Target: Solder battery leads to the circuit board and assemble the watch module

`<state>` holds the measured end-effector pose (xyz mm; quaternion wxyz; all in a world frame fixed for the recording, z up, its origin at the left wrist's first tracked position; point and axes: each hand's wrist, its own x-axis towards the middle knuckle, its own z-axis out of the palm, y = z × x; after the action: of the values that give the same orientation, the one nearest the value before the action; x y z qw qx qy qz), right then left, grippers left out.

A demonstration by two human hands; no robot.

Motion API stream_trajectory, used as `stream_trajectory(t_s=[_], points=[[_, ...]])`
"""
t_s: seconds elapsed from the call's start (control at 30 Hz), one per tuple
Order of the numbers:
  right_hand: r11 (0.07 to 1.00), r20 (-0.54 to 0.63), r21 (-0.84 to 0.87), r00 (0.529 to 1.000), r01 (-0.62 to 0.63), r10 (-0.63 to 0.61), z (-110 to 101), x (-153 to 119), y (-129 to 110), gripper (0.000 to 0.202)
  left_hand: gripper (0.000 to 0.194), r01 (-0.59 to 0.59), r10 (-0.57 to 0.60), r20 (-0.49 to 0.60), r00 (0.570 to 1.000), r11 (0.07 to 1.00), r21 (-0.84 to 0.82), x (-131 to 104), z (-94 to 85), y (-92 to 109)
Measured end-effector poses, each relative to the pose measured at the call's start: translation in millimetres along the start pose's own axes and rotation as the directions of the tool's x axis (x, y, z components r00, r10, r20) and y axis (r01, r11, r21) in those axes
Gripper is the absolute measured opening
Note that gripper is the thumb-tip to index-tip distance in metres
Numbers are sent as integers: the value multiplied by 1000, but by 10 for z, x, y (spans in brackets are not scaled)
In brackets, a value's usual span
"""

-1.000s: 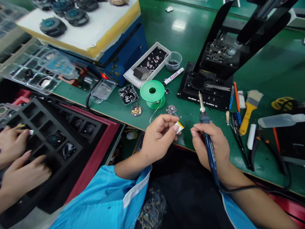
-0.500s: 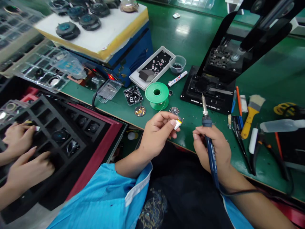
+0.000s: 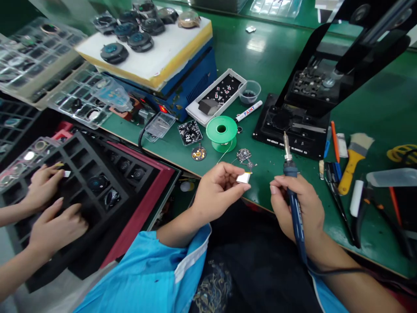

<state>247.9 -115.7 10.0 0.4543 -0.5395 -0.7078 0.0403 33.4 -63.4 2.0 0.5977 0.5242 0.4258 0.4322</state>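
Fingers, L hand [image 3: 215,191]: thumb + forefinger nearly together, pinching 1 white piece [image 3: 243,178] w/ yellow edge; rest curled in behind. R hand [image 3: 302,204]: thumb + fingers closed round 1 soldering iron [image 3: 295,208], tip pointing up & away from body, cord running across R forearm. White piece sits right at L fingertips, btwn thumb & forefinger, in the air over near edge of green desk [image 3: 270,65], to L of iron & not touching it.

Just beyond L fingertips, on desk: 1 grey board [image 3: 244,154] w/ 1 small disc [image 3: 250,165] beside it; 1 green spool [image 3: 213,128], thin wire [image 3: 224,153] trailing off twd L hand; 1 round board [image 3: 198,153] w/ gold patches. Behind: 1 paint marker [image 3: 249,111], 1 clear cup [image 3: 259,89], 1 white tray [image 3: 193,112] w/ 1 grey block [image 3: 209,106] + many tiny bits, uncounted.

Past R hand: 1 black stand [image 3: 316,84], 1 brush [image 3: 353,161] w/ yellow handle, 1 white tube [image 3: 356,198], 1 pr pliers [image 3: 361,217].

Far L: 1 blue box [image 3: 182,95] under white slab [image 3: 153,61] w/ several dark watch-like cases [image 3: 114,52] + 1 tan. Co-worker's 2 hands [image 3: 58,226] over black foam tray [image 3: 127,193].
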Motion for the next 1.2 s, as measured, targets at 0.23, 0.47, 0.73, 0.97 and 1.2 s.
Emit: stream_trajectory(t_s=[0.23,0.47,0.73,0.97,1.2], points=[[999,-10,35,1000,-15,15,7,-9,-4,29,14,-450,488,76,869,719,530,-25,6,-13],[998,3,47,999,-42,42,-1,-17,6,26,7,-448,547,156,823,455,770,-33,-19,-134],[996,11,78,999,-52,51,-6,-22,2,30,4,-498,618,184,764,385,777,-23,-123,-93],[973,-23,219,997,-71,78,-59,-104,30,41,14,-441,551,210,808,328,835,143,-368,-56],[852,-123,447,924,-273,362,-76,-244,7,60,7,-490,516,292,805,301,818,179,-464,-69]])
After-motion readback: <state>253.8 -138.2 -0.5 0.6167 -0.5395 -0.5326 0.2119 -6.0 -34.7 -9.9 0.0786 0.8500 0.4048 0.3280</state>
